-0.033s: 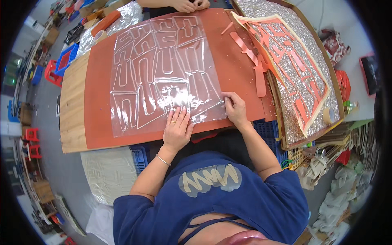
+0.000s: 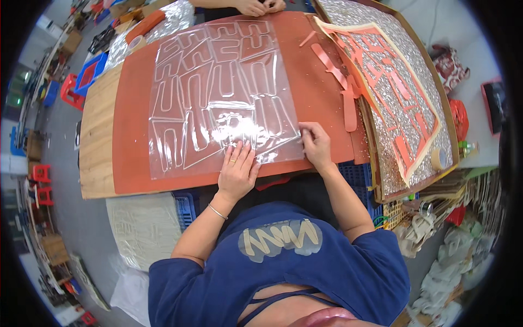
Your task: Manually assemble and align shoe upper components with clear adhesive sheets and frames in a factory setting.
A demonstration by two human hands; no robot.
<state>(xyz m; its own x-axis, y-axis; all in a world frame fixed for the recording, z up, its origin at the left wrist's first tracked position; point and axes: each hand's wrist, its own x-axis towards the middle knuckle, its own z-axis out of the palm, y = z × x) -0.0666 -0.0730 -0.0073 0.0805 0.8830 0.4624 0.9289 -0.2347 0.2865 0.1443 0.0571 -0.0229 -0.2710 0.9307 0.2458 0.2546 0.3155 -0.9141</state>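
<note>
A clear plastic sheet (image 2: 218, 98) with raised outlines of long rounded shapes lies on a reddish-brown mat (image 2: 133, 120). My left hand (image 2: 238, 171) rests flat on the sheet's near edge, fingers stretched out and a ring on one of them. At the near right corner, my right hand (image 2: 316, 146) has its fingers curled, and thumb and forefinger pinch the sheet's edge. Glare hides part of the outlines in front of my left hand. Loose salmon-pink strips (image 2: 349, 109) lie on the mat to the right.
A wooden board (image 2: 98, 136) sticks out at the mat's left. To the right, a pale-edged frame with pink cut-outs (image 2: 400, 87) lies on a silvery sparkling surface (image 2: 422, 158) beside a tape roll (image 2: 438, 159). Across the table are another person's hands (image 2: 261, 6). Blue crates (image 2: 357, 177) stand below.
</note>
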